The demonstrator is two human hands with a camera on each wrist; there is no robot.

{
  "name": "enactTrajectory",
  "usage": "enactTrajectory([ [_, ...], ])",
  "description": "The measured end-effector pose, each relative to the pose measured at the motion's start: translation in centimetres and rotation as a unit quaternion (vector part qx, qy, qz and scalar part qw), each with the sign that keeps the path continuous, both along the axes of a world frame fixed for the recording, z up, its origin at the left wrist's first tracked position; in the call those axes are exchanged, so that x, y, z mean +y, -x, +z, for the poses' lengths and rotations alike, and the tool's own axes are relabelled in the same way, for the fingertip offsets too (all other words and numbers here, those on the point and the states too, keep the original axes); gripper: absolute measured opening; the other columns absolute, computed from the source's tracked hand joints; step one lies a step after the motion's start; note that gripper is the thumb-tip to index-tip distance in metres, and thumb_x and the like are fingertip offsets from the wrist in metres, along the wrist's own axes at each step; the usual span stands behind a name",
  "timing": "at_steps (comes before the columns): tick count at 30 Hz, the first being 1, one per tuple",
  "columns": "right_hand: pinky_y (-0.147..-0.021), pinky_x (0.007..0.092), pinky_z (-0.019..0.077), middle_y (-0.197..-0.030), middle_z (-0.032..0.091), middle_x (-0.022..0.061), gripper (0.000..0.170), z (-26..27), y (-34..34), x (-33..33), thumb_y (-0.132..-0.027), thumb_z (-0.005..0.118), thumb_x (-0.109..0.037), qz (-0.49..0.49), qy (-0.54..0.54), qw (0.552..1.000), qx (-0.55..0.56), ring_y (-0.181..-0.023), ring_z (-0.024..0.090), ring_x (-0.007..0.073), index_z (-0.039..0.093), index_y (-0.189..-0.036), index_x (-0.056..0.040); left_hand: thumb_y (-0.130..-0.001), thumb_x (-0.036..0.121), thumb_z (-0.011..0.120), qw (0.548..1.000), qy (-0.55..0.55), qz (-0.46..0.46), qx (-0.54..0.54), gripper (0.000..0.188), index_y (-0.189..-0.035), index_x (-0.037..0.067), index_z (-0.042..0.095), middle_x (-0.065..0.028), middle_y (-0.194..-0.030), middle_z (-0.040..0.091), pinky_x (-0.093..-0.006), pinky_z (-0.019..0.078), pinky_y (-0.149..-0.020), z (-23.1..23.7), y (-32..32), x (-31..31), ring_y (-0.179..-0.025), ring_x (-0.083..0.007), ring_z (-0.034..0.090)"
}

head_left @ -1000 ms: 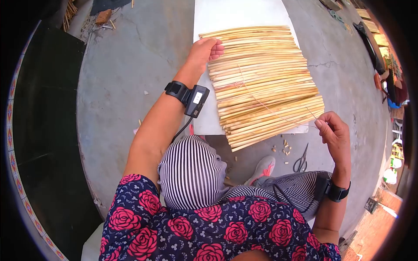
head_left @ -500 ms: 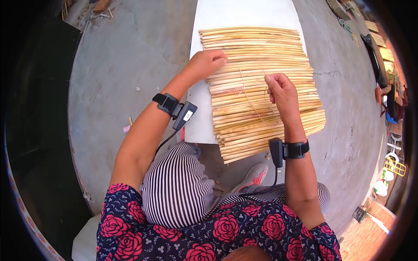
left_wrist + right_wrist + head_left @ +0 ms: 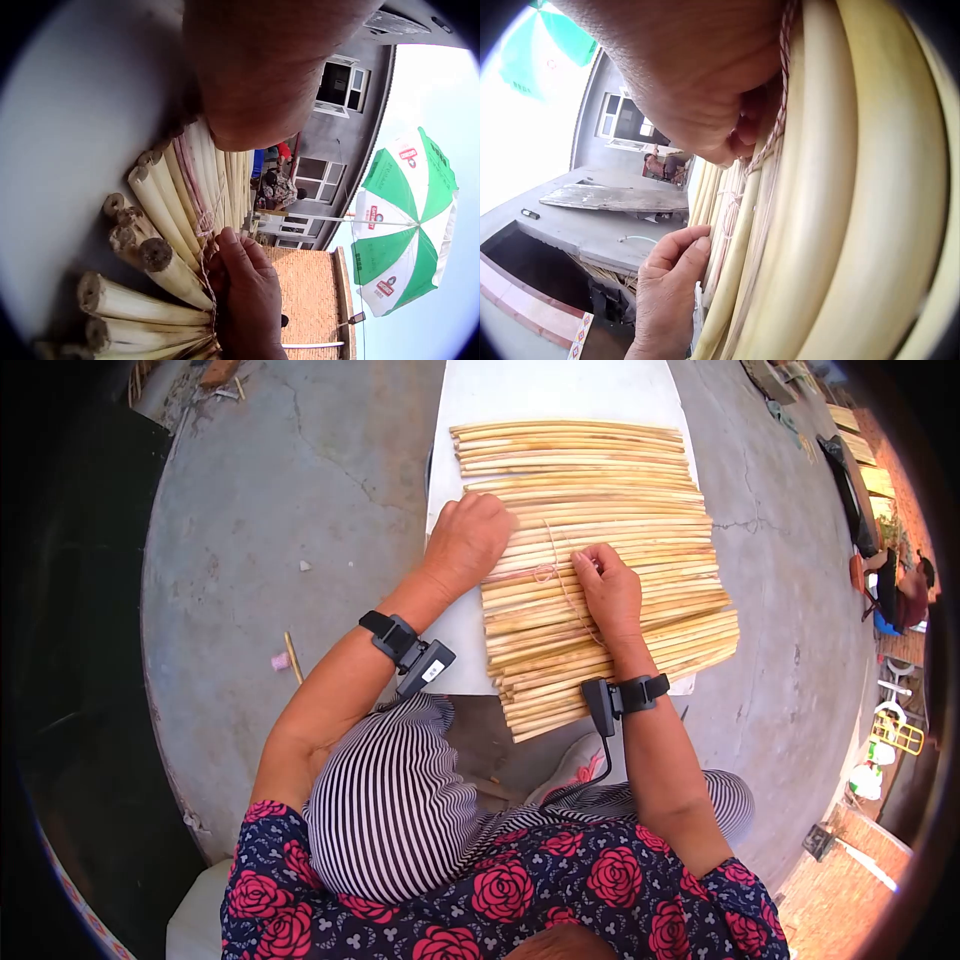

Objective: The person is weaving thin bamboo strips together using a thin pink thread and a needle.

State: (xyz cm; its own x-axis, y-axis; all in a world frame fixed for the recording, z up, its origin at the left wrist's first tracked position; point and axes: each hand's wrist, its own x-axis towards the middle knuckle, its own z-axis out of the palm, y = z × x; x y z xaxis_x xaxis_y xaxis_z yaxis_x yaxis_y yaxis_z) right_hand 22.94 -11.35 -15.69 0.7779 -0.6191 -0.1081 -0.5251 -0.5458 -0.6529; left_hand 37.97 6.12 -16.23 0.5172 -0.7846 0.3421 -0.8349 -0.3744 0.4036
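Pale dry stalks [image 3: 590, 510] lie side by side like a mat, with a thin twisted thread [image 3: 784, 64] running across them and a small loop of it near the middle. At the stalks' left ends, my left hand [image 3: 472, 542] pinches a stalk between thumb and forefinger, as the right wrist view shows [image 3: 667, 289]. My right hand [image 3: 612, 595] is low over the middle of the mat, thumb and forefinger together on the thread. In the left wrist view this right hand [image 3: 247, 289] is close beside the thread; its other fingers are partly hidden.
The stalks rest on a white board [image 3: 560, 390], their lower right part overhanging it. My striped trouser knee [image 3: 380, 800] is close below the board. Grey concrete floor [image 3: 270, 520] surrounds it. Buildings and a green and white parasol [image 3: 405, 225] stand beyond.
My right hand has come from the mat's right edge, left to its middle, with the thread. My left hand has slid along the stalk ends, a little toward my body.
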Motion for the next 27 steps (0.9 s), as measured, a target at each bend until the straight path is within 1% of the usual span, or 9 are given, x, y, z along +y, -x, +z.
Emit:
enactTrajectory([
  [3, -0.061, 0.0415, 0.0508, -0.074, 0.068, 0.0104, 0.024, 0.5, 0.0, 0.3, -0.09, 0.065, -0.038, 0.009, 0.04, 0.999, 0.02, -0.069, 0.066, 0.0319, 0.067, -0.092, -0.0142, -0.081, 0.008, 0.067, 1.0, -0.005, 0.003, -0.01, 0.017, -0.098, 0.011, 0.068, -0.0033, -0.097, 0.06, -0.0374, 0.0444, -0.083, 0.3, 0.7, 0.0, -0.098, -0.0246, 0.057],
  [6, -0.06, 0.0414, 0.0505, -0.074, 0.068, 0.0106, 0.024, 0.2, 0.3, 0.2, -0.09, 0.066, -0.037, -0.005, 0.022, 1.0, -0.017, -0.068, 0.065, 0.0317, 0.066, -0.092, -0.0129, -0.081, 0.007, 0.067, 1.0, 0.012, 0.011, -0.02, 0.017, -0.097, 0.011, 0.068, -0.0036, -0.096, 0.06, -0.0375, 0.0446, -0.082, 0.0, 1.1, 0.1, -0.097, -0.0249, 0.057],
  [9, -0.056, 0.0348, 0.0491, -0.069, 0.066, 0.0067, 0.022, -0.8, -0.1, -0.2, -0.092, 0.067, -0.031, -0.051, -0.048, 0.996, -0.054, -0.06, 0.062, 0.0221, 0.064, -0.091, -0.009, -0.081, 0.007, 0.066, 0.999, 0.037, 0.02, -0.015, 0.017, -0.097, 0.012, 0.068, -0.0036, -0.095, 0.059, -0.0377, 0.0446, -0.081, -0.9, 1.0, -0.1, -0.095, -0.0249, 0.057],
  [12, -0.053, 0.0256, 0.0458, -0.064, 0.059, 0.0004, 0.019, -0.4, 0.2, -0.4, -0.093, 0.068, -0.024, -0.088, -0.24, 0.956, -0.143, -0.056, 0.054, 0.0094, 0.063, -0.091, -0.0054, -0.081, 0.008, 0.064, 0.998, 0.058, 0.038, -0.015, 0.016, -0.096, 0.012, 0.068, -0.0037, -0.094, 0.059, -0.0381, 0.0443, -0.081, -1.4, 0.9, -0.2, -0.094, -0.0251, 0.056],
  [13, -0.052, 0.0196, 0.0422, -0.066, 0.056, -0.0031, 0.017, -0.3, 0.3, -0.6, -0.094, 0.068, -0.02, -0.097, -0.274, 0.942, -0.166, -0.058, 0.048, 0.0028, 0.062, -0.091, -0.0047, -0.08, 0.009, 0.061, 0.996, 0.073, 0.045, -0.015, 0.016, -0.094, 0.013, 0.067, -0.0038, -0.094, 0.058, -0.0384, 0.044, -0.08, -1.7, 0.8, -0.2, -0.094, -0.0253, 0.056],
  [17, -0.049, 0.0183, 0.0367, -0.076, 0.059, -0.001, 0.019, 1.1, 0.7, -0.7, -0.093, 0.069, -0.023, -0.143, -0.283, 0.927, -0.2, -0.057, 0.046, 0.0042, 0.061, -0.091, -0.0061, -0.081, 0.009, 0.059, 0.991, 0.123, 0.05, 0.01, 0.017, -0.095, 0.014, 0.066, -0.0042, -0.094, 0.057, -0.0387, 0.0436, -0.08, -3.0, 0.7, -0.1, -0.094, -0.0258, 0.055],
  [21, -0.048, 0.0181, 0.0342, -0.076, 0.06, -0.0002, 0.017, 4.5, 0.7, -1.0, -0.094, 0.068, -0.023, -0.132, -0.329, 0.904, -0.241, -0.055, 0.046, 0.0048, 0.062, -0.094, -0.007, -0.081, 0.01, 0.06, 0.993, 0.105, 0.054, -0.001, 0.017, -0.097, 0.014, 0.066, -0.0038, -0.096, 0.058, -0.039, 0.042, -0.081, -2.3, 1.1, 0.1, -0.095, -0.0253, 0.055],
  [24, -0.048, 0.0176, 0.0363, -0.074, 0.06, -0.0001, 0.016, 6.7, 0.0, -1.2, -0.095, 0.066, -0.021, -0.101, -0.34, 0.888, -0.293, -0.055, 0.048, 0.005, 0.062, -0.095, -0.0052, -0.081, 0.011, 0.061, 0.993, 0.101, 0.059, -0.015, 0.019, -0.099, 0.013, 0.066, -0.0032, -0.098, 0.058, -0.0389, 0.0408, -0.083, -2.3, 1.2, 0.1, -0.096, -0.0247, 0.054],
  [27, -0.048, 0.0181, 0.0371, -0.071, 0.059, -0.0002, 0.017, 8.2, -0.4, -1.3, -0.095, 0.065, -0.021, -0.091, -0.328, 0.896, -0.286, -0.055, 0.049, 0.0051, 0.062, -0.096, -0.0045, -0.081, 0.011, 0.061, 0.994, 0.094, 0.06, -0.014, 0.021, -0.101, 0.013, 0.066, -0.0028, -0.098, 0.058, -0.0387, 0.0401, -0.083, -2.3, 1.1, 0.1, -0.097, -0.0243, 0.054],
])
